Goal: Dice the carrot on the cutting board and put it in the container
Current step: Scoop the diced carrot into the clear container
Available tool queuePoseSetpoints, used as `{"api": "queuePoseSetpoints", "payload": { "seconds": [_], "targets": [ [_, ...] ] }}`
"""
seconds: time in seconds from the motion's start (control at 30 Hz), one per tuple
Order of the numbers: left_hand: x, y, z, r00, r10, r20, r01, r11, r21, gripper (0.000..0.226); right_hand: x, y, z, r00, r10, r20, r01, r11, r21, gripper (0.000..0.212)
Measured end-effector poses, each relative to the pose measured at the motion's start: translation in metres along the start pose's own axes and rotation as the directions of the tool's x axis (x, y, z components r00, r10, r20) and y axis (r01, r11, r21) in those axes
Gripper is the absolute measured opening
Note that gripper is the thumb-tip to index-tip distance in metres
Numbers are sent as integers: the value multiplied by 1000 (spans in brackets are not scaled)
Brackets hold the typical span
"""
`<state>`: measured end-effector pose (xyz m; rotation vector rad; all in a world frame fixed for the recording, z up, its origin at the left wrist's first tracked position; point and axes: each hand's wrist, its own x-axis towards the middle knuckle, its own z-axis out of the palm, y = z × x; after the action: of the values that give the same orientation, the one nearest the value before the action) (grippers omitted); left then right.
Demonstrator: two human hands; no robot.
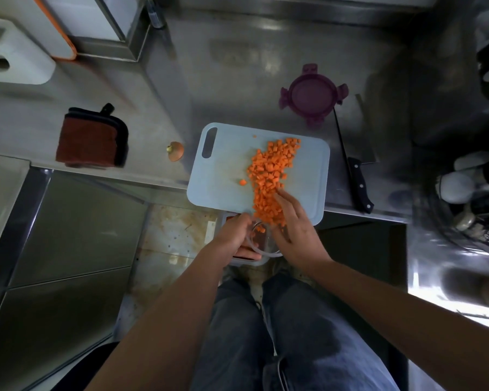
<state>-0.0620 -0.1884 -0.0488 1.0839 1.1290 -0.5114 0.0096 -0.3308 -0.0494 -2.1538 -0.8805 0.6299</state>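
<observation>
While the left hand (233, 235) grips the container (266, 252) beside it, the right hand (294, 230) lies flat-fingered on the carrot dice (268, 176) at the board's (223, 176) edge; a wide sweep probably sends bits past it.

The counter (237, 66) is brushed, glossy metal. The board (226, 176) is matt, smooth plastic; the lid (312, 94) translucent plastic; the cloth (88, 142) rough fabric; the container (261, 251) clear.

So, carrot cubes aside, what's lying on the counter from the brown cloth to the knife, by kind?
Folded cloth: 1
Carrot stub: 1
Cutting board: 1
Purple lid: 1
Knife: 1
Total: 5
</observation>
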Motion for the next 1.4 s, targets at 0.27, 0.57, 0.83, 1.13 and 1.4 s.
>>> {"api": "queuePoseSetpoints", "payload": {
  "seconds": [0.27, 0.57, 0.83, 1.13, 1.4],
  "targets": [
    [2, -2, -7, 999, 15, 35, -15, 1000, -8, 32, 71, -13, -23, 994, -92, -57, 84, 987, -139, 47],
    [4, -3, -15, 998, 9, 54, -7, 999, -32, 33, 111, -17, -11, 974, -70, 214, 173, 842, -512, 54],
    [4, -5, -24, 998, 33, 52, -32, 999, -31, 34, 84, -5, -16, 939, -283, 195, 339, 852, -400, 32],
    [5, -8, -29, 997, 40, 60, -36, 998, -54, 38, 90, -16, 3, 910, -250, 330, 365, 859, -358, 48],
    [4, -8, -29, 997, 47, 63, -42, 995, -86, 32, 61, -12, -16, 864, -384, 326, 474, 840, -264, 32]
  ]
}}
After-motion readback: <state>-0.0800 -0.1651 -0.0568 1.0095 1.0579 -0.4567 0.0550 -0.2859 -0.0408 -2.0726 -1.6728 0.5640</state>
